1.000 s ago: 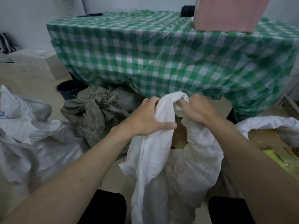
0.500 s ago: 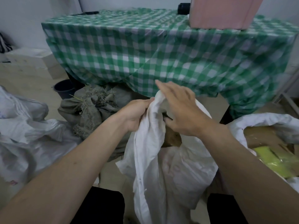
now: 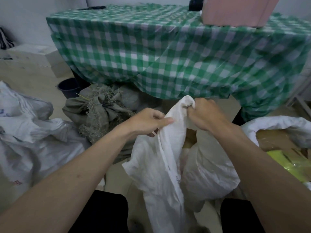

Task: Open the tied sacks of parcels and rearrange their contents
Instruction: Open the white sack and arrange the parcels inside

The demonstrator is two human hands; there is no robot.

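Note:
A white woven sack (image 3: pixel 170 167) stands between my knees, its mouth partly open, and a brown parcel (image 3: pixel 189 138) shows inside. My left hand (image 3: pixel 148 121) pinches the left edge of the mouth between thumb and fingers. My right hand (image 3: pixel 204 113) grips the bunched top of the cloth in a fist, a little higher. To the right lies a second white sack (image 3: pixel 276 122), open, with a taped cardboard parcel (image 3: pixel 276 139) and a yellow packet (image 3: pixel 289 163) showing. A grey-green burlap sack (image 3: pixel 101 113), tied at the neck, sits behind my left hand.
A table under a green checked cloth (image 3: pixel 168 52) fills the background, with a pink box (image 3: pixel 235 10) on top. More white sacks (image 3: pixel 25 132) are heaped on the left. A dark bucket (image 3: pixel 69 87) stands on the floor by the table leg.
My right hand, which lay with fingers spread over the sack's mouth half a second ago, now clenches the bunched top. My left hand has shifted its pinch along the left edge.

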